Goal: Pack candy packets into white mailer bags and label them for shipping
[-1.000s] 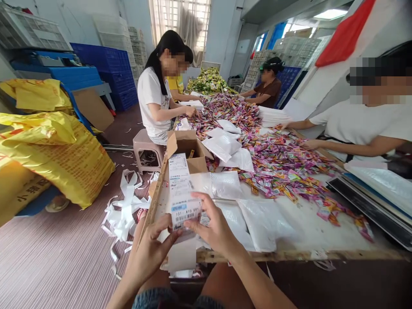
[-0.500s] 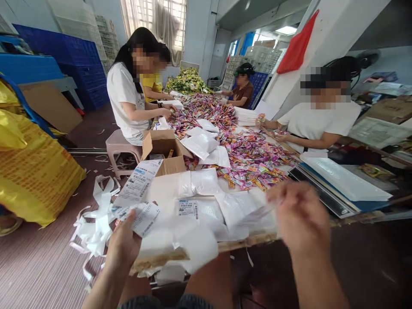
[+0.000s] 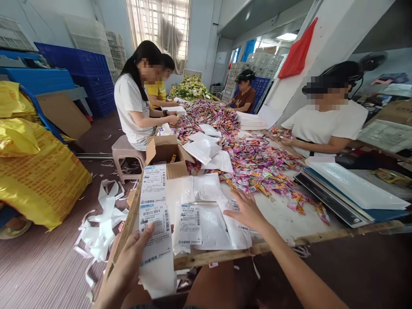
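My left hand grips a strip of printed shipping labels between thumb and fingers, with pale backing paper hanging below it. The strip's upper part lies along the table's left edge. My right hand, fingers spread, rests over a white padded mailer. Part of a label shows beneath the hand; the rest is hidden. Beside it lies another white mailer with a shipping label on its left part. A further white mailer lies just behind these.
An open cardboard box stands at the table's left edge. Several white mailers lie beyond, beside heaped colourful sachets. Flat folders and boards are stacked at right. Co-workers sit around the table. Paper strips hang at left.
My right hand has come down and left from the air, where it held a label, onto the mailer. My left hand has shifted slightly right, and its label strip now hangs flatter, facing me.
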Available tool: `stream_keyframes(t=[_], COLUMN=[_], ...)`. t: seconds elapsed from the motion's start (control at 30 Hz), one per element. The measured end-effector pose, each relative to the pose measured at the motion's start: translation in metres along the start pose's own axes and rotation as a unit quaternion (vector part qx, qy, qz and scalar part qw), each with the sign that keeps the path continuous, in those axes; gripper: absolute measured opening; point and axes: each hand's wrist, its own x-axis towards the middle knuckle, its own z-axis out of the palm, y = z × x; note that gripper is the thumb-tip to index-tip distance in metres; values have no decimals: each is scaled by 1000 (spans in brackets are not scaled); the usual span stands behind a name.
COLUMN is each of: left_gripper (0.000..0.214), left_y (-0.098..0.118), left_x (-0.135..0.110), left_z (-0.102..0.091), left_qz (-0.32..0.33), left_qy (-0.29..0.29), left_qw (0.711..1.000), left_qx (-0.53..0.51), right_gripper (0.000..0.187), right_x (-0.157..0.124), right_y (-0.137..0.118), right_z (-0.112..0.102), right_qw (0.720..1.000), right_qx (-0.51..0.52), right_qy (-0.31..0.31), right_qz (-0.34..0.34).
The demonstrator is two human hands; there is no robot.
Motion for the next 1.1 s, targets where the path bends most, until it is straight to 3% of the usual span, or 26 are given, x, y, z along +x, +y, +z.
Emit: stream_keyframes(t=[0.07, 0.17, 0.23, 0.3, 0.4, 0.5, 0.57, 0.63, 0.77, 0.87, 0.93, 1.0, 1.07, 1.1], left_gripper=[41, 44, 45, 47, 52, 58, 63, 65, 67, 64, 54, 37, 22, 17], left_y=[-4, -10, -10, -8, -5, -4, -5, -7, -11, -16, -22, -30, -37, -38], left_x=[-1, -2, -4, -6, -11, -14, -16, -17, -24, -30, -33, -34, -34, -35], left_z=[4, 3, -1, -7, -10, -1, 9, 18, 25, 24, 23, 21, 18, 18], left_qz=[-20, 5, 36, 66, 84, 82, 85, 95, 122, 131, 146, 164, 184, 175], left_qy=[-13, -31, -33, -29, -29, -62, -94, -121, -151, -176, -193, -218, -221, -216], left_qw=[1000, 998, 997, 995, 994, 993, 991, 987, 980, 974, 967, 953, 935, 935], left_qx=[20, 52, 64, 69, 72, 56, 40, 35, 38, 58, 77, 134, 208, 220], right_gripper=[75, 50, 44, 45, 53, 72, 77, 71, 57, 52, 55, 63, 68, 52], right_x=[37, 91, 105, 88, 14, -65, -91, -91, -52, -38, -42, -51, -60, -63], right_y=[-23, -47, -48, -42, -34, -38, -40, -33, -3, 0, -21, -57, -99, -119], right_z=[-6, -20, -38, -58, -67, -52, -39, -30, -7, 2, -10, -34, -59, -67], right_qw=[998, 994, 994, 991, 987, 998, 999, 998, 991, 992, 983, 959, 935, 928], right_qx=[-23, -41, -42, -38, -20, 9, 40, 69, 96, 92, 127, 223, 316, 328], right_qy=[44, 42, 51, 96, 135, 54, -5, -8, 90, 81, 133, 171, 115, 100], right_qz=[-48, -95, -90, -84, -81, -38, -18, -10, 19, 15, 7, -31, -107, -145])
